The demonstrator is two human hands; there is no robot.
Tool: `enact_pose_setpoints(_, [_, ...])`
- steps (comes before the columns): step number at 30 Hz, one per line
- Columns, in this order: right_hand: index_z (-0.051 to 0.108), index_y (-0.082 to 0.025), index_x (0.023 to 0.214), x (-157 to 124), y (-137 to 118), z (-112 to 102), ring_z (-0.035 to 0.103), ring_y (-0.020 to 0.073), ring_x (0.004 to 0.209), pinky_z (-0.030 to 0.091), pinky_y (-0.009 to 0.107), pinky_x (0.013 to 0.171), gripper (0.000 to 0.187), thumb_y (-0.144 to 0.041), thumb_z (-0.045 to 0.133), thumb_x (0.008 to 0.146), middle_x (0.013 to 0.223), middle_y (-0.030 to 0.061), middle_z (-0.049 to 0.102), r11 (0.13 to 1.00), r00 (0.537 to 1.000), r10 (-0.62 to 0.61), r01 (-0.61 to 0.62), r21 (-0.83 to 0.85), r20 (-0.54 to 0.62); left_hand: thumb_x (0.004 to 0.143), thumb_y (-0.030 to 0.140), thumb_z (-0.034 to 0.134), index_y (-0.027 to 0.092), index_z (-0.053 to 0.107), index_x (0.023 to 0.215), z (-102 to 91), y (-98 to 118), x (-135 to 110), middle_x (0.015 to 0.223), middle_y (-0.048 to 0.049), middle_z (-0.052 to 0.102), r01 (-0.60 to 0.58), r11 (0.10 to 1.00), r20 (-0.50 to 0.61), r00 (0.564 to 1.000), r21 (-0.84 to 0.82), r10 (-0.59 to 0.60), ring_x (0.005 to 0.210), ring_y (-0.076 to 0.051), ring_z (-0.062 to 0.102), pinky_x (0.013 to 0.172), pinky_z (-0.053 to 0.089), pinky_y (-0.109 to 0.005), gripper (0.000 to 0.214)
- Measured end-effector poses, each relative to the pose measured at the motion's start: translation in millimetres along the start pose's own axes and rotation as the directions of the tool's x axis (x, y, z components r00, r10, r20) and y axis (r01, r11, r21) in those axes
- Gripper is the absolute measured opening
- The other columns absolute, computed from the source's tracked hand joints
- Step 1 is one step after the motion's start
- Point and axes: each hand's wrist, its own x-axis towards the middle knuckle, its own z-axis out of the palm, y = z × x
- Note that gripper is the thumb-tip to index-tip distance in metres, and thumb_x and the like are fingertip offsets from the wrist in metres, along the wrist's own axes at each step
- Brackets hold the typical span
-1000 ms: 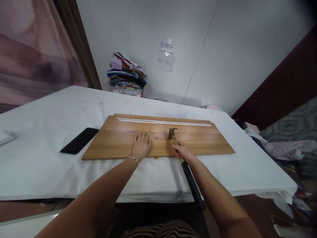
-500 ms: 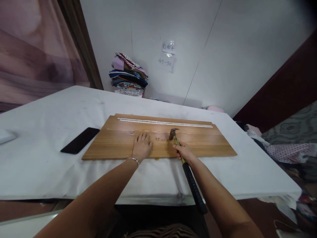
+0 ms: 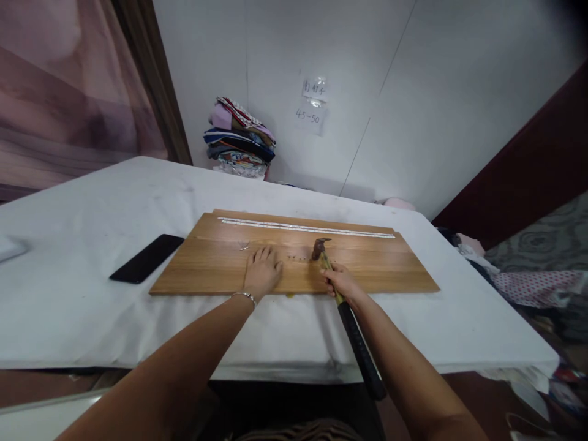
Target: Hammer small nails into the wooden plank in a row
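Note:
A claw hammer (image 3: 340, 300) with a yellow shaft and black grip is held in my right hand (image 3: 340, 280), fingers wrapped round the shaft below the head. Its rusty head is over the wooden board (image 3: 202, 269), at the right end of a short row of nails (image 3: 296, 258) standing in the wood. Whether the head touches a nail I cannot tell. My left hand (image 3: 263, 271) lies flat on the board, left of that row, fingers slightly spread and holding nothing. Just beyond its fingertips a few loose nails (image 3: 244, 246) lie on the wood.
Two white strips (image 3: 307, 228) run along the board's far edge. A black phone (image 3: 147, 258) lies left of the board on the white-covered table (image 3: 92, 306). Folded clothes (image 3: 239, 138) are stacked against the wall, where paper notes (image 3: 311, 116) hang.
The hammer head has shifted very slightly left, with my right hand still on the shaft. My left hand stays flat on the board. The whole view has moved a little.

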Motion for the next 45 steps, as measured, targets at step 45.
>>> enact_pose_setpoints(45, [0.041, -0.023, 0.078, -3, 1, -11, 0.035, 0.0043, 0.035, 0.025, 0.018, 0.034, 0.032, -0.034, 0.067, 0.063, 0.051, -0.0116, 0.045, 0.987, 0.996, -0.03, 0.018, 0.157, 0.079, 0.091, 0.042, 0.042, 0.019, 0.058, 0.132, 5.0, -7, 7, 0.15, -0.0117, 0.047, 0.044, 0.997, 0.07, 0.997, -0.057, -0.04, 0.141, -0.027, 0.036, 0.117, 0.025, -0.045, 0.05])
